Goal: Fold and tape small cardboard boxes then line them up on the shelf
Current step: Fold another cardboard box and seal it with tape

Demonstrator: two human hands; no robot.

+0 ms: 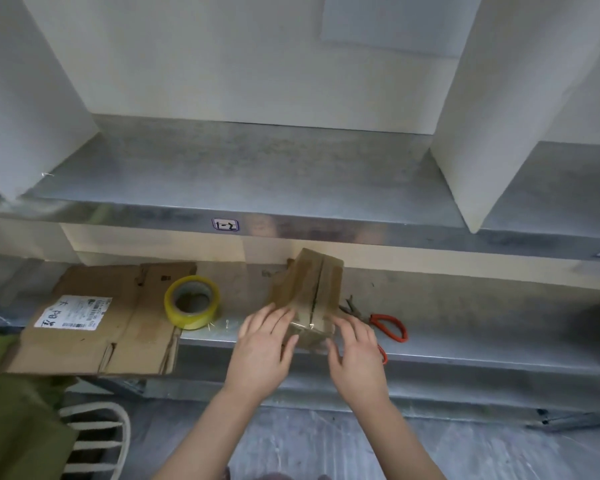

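Small cardboard box (pixel 310 289), taped along top seam, stands on lower shelf (pixel 482 313) near front edge, betw. both grips. Left grip (pixel 262 344) and right grip (pixel 355 355): fingers straight and spread, pressed flat on box's near end, L and R sides resp., pinching nothing. Tape roll (pixel 192 301) lies near box on L; scissors (pixel 390 325) just R, partly hidden by right grip.

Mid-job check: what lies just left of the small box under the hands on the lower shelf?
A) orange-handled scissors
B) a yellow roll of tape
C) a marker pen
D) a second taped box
B: the yellow roll of tape lies left of the small box, while the orange-handled scissors lie to its right.
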